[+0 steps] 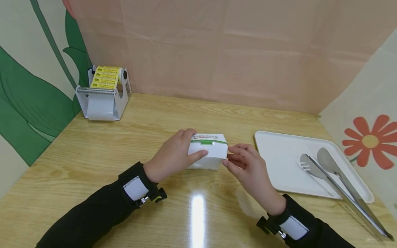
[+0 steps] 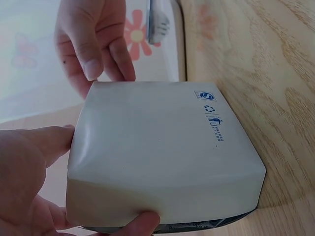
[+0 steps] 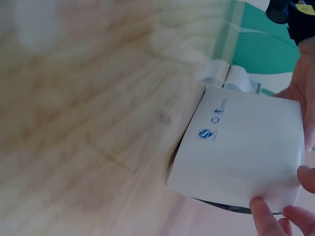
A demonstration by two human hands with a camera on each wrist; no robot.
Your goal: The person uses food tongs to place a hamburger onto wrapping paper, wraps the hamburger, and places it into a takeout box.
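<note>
A white paper food box [image 1: 207,156] with a green band and printed lettering on its lid stands on the wooden table. My left hand [image 1: 173,155] grips its left end, thumb across the front and fingers over the top. At the right end, my right hand [image 1: 248,168] has curled fingers, pinching the corner with thumb and fingertips. Blue printed marks show on a plain white face of the box [image 2: 157,132] in the left wrist view. From the right wrist, the same box [image 3: 241,147] appears with right fingertips at its lower edge.
To the right, a white tray [image 1: 279,155] carries metal tongs [image 1: 344,186] with a fork-like end, their handles reaching past its rim. A label dispenser [image 1: 103,94] with a yellow-printed roll stands at the back left. Behind the table [image 1: 149,213] hangs a pinkish-brown sheet [image 1: 217,51].
</note>
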